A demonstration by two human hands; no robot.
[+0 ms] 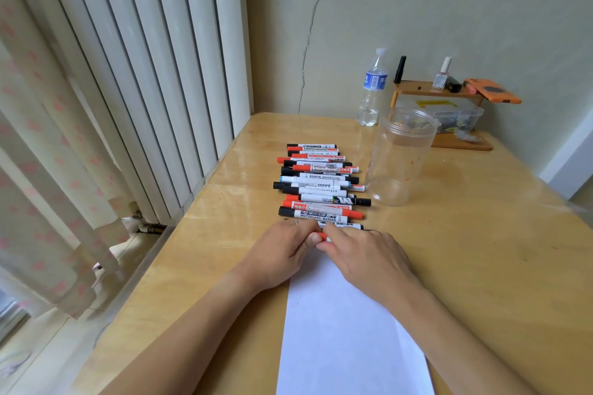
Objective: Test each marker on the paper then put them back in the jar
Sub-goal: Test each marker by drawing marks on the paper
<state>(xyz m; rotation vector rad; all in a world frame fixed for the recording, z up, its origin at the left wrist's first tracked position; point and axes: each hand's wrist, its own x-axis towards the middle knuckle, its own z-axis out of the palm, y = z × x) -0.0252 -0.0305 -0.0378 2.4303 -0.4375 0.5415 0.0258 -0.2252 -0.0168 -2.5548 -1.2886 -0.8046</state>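
Several whiteboard markers point(319, 184) with red, black and blue caps lie side by side in a row on the wooden table point(481, 250). A white sheet of paper point(343, 330) lies in front of the row. An empty clear plastic jar point(401, 157) stands upright to the right of the markers. Both hands meet at the paper's far edge around one red marker point(323, 237), mostly hidden by fingers. My left hand point(282, 250) pinches its red end. My right hand point(365, 253) grips the rest of the marker.
A water bottle point(373, 86) stands behind the jar. At the back right, a small wooden shelf point(436, 91) carries small bottles and an orange case, with a clear plastic box point(455, 115) under it. A white radiator point(144, 74) and curtain run along the table's left side.
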